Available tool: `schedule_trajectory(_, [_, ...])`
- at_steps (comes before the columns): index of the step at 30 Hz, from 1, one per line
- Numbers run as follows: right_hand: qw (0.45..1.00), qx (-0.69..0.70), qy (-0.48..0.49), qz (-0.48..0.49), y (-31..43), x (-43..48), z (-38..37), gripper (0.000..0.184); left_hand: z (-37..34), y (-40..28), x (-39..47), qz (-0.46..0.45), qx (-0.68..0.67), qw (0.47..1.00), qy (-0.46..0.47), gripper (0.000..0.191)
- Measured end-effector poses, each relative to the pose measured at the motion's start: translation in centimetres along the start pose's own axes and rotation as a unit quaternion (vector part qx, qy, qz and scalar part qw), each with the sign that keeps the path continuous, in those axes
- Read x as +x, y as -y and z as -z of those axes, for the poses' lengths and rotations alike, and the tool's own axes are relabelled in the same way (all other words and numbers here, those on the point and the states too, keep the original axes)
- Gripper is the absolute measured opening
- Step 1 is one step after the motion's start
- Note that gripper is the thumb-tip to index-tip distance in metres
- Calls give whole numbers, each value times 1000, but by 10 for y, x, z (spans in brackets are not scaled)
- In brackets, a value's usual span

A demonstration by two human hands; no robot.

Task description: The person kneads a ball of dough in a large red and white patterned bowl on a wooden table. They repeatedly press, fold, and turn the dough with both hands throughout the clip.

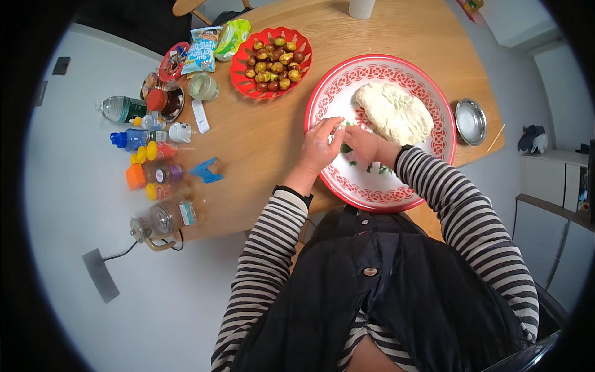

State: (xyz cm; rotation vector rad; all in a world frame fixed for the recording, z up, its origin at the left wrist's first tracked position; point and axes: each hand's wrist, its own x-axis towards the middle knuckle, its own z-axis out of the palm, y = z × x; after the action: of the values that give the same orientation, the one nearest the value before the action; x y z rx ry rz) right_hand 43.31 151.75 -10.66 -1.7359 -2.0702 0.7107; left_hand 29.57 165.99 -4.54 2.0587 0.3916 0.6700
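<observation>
A large white enamel basin [372,190] with a red rim and red printed border stands at the table's front edge. A rough, pale lump of dough [395,114] lies in its far right part. My left hand [321,145] is over the basin's left rim, fingers curved and dusted with white residue. My right hand [366,145] meets it from the right, its fingertips close to the left thumb and fingers. Whether anything is pinched between the hands is hidden. Below them, a green leaf print [346,148] shows on the basin floor.
A small steel bowl [471,122] and a thin wooden stick [496,138] sit right of the basin. A red dish of brownish-green fruit [274,65] stands behind left. Snack bags [202,49], bottles [123,109], a blue plastic piece [207,170] and a glass kettle [165,218] line the left side.
</observation>
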Motion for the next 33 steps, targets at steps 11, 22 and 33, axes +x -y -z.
schedule_trajectory(11, [962,222,128,-96,34,15,-19,15,0,-2,-2,-15,1,999,-38,16])
schedule_trajectory(22, [953,262,148,-40,44,-29,-18,8,0,-4,-3,-17,-1,998,-57,15])
schedule_trajectory(33, [951,254,161,-72,78,-35,23,16,-3,-1,-4,-19,-10,997,-72,17])
